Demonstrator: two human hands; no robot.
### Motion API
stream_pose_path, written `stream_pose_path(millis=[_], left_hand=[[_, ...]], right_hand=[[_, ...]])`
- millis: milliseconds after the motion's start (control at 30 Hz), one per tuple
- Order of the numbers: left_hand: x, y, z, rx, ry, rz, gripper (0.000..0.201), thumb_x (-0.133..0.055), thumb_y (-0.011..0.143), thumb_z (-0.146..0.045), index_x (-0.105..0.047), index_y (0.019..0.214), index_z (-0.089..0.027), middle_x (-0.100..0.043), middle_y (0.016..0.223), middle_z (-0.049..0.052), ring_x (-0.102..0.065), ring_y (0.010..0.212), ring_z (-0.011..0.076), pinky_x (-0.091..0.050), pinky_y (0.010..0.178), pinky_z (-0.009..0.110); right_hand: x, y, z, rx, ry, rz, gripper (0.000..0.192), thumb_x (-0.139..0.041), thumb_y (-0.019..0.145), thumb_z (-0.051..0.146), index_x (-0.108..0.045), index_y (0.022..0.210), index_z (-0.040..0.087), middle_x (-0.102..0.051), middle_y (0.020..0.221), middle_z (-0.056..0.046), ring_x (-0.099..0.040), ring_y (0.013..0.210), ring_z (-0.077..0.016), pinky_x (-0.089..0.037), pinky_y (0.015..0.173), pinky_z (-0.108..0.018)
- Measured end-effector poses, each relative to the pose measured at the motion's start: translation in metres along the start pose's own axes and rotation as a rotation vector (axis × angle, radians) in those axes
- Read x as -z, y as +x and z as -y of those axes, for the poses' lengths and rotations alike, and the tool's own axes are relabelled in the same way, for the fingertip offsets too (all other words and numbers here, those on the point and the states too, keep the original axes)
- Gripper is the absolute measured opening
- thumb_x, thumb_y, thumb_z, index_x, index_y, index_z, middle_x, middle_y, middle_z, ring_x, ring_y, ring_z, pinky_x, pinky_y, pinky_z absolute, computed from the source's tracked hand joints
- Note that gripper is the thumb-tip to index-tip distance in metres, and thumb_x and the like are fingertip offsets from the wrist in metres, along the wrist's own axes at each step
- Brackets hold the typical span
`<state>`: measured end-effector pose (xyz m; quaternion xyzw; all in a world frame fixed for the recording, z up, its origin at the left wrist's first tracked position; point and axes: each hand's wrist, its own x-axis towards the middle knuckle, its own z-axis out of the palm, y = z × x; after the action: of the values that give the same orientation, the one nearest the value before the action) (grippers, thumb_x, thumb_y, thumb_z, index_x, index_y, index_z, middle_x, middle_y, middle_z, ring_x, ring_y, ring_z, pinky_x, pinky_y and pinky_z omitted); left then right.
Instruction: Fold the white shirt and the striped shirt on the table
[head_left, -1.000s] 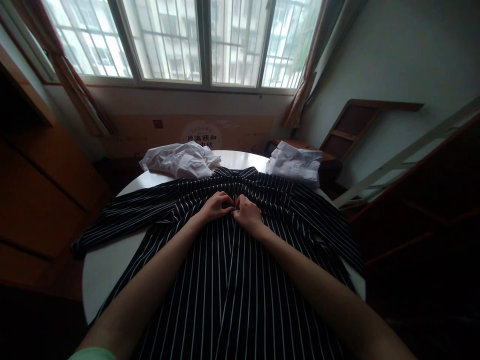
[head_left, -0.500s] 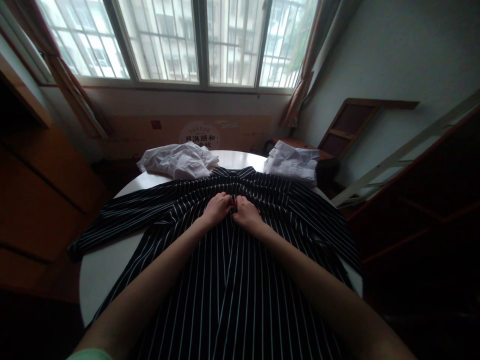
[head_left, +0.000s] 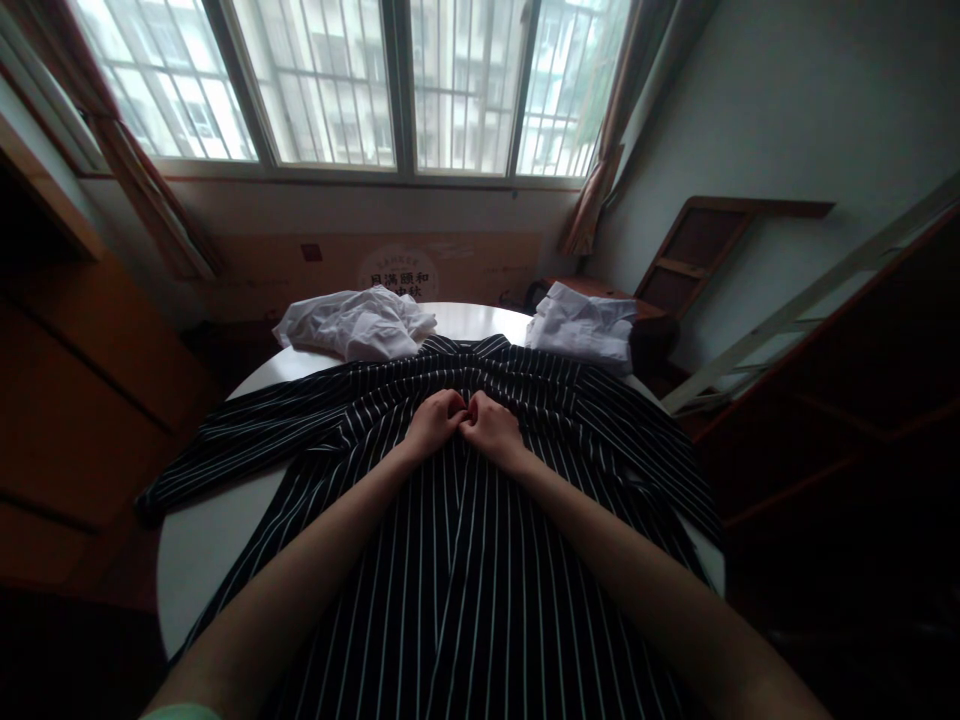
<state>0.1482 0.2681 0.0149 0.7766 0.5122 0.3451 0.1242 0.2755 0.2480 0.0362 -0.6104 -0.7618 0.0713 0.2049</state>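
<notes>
Your left hand [head_left: 433, 424] and right hand [head_left: 489, 428] meet knuckle to knuckle, each grip pinched on the striped shirt [head_left: 465, 560] spread flat across the round worktop [head_left: 202, 540], near the collar.

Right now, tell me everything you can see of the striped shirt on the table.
The striped shirt is dark, black or navy, with thin white vertical stripes, and looks like light woven cloth. It lies spread face up over the round white table, collar at the far edge, hem toward the camera. One long sleeve stretches out to the left, past the table's rim; the other drapes off to the right. The left hand and right hand meet at its centre front, fingers curled into the fabric, forearms resting on it.
</notes>
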Motion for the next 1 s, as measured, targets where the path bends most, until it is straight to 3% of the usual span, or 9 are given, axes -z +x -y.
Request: stream_pose_path(millis=[200,567,800,1000], left_hand=[[0.000,-0.001,0.000,-0.004,0.028,0.028,0.004,-0.054,0.071,-0.014,-0.057,0.073,-0.017,-0.059,0.072,0.000,-0.055,0.071,0.0133,-0.043,0.067,0.026],[0.001,0.001,-0.001,-0.001,0.003,0.028,0.005,-0.053,0.073,-0.015,-0.056,0.071,-0.017,-0.058,0.071,0.000,-0.054,0.071,0.0132,-0.043,0.067,0.026],[0.002,0.000,-0.004,-0.017,0.028,0.024,0.005,-0.051,0.074,-0.015,-0.055,0.071,-0.018,-0.056,0.072,0.000,-0.052,0.071,0.0134,-0.042,0.066,0.026],[0.001,-0.001,-0.004,-0.030,0.017,0.008,0.008,-0.050,0.072,-0.011,-0.053,0.070,-0.018,-0.054,0.072,0.000,-0.051,0.070,0.0136,-0.041,0.064,0.025]], right_hand=[[0.003,-0.002,0.002,0.044,-0.079,0.064,0.022,-0.050,0.071,0.021,-0.048,0.092,0.017,-0.059,0.092,-0.008,-0.057,0.081,-0.0185,-0.039,0.064,-0.026],[-0.002,0.001,-0.005,-0.028,0.092,-0.082,0.007,-0.047,0.072,0.021,-0.051,0.078,0.019,-0.058,0.080,-0.001,-0.053,0.070,-0.0140,-0.035,0.060,-0.023],[-0.001,0.002,-0.006,0.072,0.136,-0.132,0.017,-0.040,0.077,0.018,-0.058,0.074,0.019,-0.054,0.081,-0.002,-0.052,0.071,-0.0122,-0.036,0.065,-0.023],[-0.008,0.004,-0.007,0.015,0.135,-0.167,0.013,-0.049,0.072,0.024,-0.053,0.061,0.017,-0.053,0.068,-0.002,-0.050,0.064,-0.0133,-0.036,0.063,-0.024]])
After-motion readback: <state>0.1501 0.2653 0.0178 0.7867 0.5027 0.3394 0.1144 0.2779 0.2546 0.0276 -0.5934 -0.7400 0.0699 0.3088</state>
